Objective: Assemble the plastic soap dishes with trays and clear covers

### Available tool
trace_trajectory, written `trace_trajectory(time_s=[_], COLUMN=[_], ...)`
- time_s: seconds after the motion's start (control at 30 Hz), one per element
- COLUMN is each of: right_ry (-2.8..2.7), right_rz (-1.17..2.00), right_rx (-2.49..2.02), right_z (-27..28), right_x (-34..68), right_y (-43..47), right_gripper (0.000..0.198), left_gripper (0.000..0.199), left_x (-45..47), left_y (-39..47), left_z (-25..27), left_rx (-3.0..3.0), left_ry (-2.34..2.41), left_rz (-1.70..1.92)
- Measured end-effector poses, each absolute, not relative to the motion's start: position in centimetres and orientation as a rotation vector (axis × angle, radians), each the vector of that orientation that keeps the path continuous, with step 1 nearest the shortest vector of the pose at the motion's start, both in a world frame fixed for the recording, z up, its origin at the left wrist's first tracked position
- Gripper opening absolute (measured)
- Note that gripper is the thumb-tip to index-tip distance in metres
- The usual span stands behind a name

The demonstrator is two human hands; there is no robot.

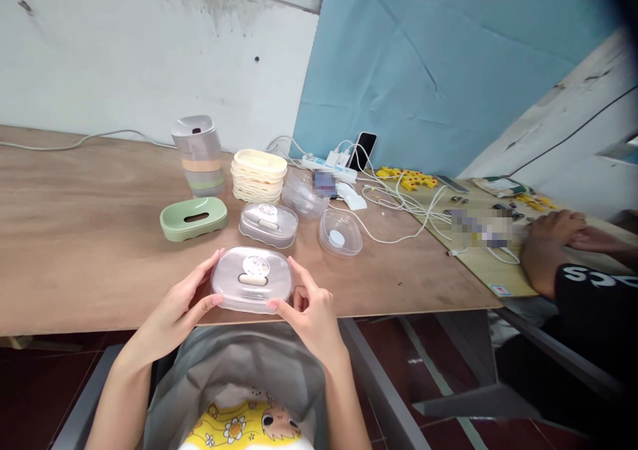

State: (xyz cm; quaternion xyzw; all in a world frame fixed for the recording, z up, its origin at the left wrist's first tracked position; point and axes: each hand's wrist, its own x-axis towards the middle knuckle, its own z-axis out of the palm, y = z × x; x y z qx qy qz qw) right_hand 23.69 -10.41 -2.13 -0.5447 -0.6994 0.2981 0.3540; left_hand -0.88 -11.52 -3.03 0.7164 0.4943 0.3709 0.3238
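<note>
A soap box (254, 294) with a clear lid and a round white label lies at the table's front edge. My left hand (187, 297) grips its left end, thumb on the near corner and fingers along the far side. At the right end, my right hand (309, 304) holds it the same way. Just behind it sits a second lidded soap box (269, 224). To its left is a green soap dish (194, 219) with a slot in its floor. Farther back stand a pile of cream trays (259, 164) and a tall stack of grey, peach and green dishes (198, 154).
Clear lids (304, 194) and a clear tub (340, 232) holding a small white disc are at the right. Behind them are a power strip (329, 169), a phone (363, 151) and tangled white cables (399, 201). A person's arm (543, 250) rests on the neighbouring table.
</note>
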Motion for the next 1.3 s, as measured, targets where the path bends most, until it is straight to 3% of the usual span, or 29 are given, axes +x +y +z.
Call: trace_trajectory(time_s=[0.3, 0.5, 0.73, 1.1, 1.3], right_ry=[-1.887, -1.801, -1.925, -1.905, -1.874], right_rz=[0.689, 0.587, 0.304, 0.466, 0.339], right_rx=[-1.497, -1.514, -1.506, -1.311, -1.255], right_z=[-1.8, -2.6, -2.5, -2.7, 0.8], right_x=[23.9, 23.4, 23.6, 23.9, 24.5], right_y=[-10.4, -10.1, -9.6, -9.6, -7.8], right_gripper=[0.069, 0.071, 0.088, 0.085, 0.079], left_gripper=[0.062, 0.081, 0.052, 0.051, 0.057], left_x=[-0.5, 0.7, 0.6, 0.5, 1.8], left_y=[-11.9, -11.1, -10.9, -11.6, -9.6], left_z=[-2.4, -3.9, -3.6, -3.0, -0.8], left_rx=[1.873, 1.805, 1.817, 1.825, 1.835], left_ry=[1.302, 1.675, 1.561, 1.449, 1.441], left_rz=[0.945, 1.176, 1.107, 1.098, 1.238])
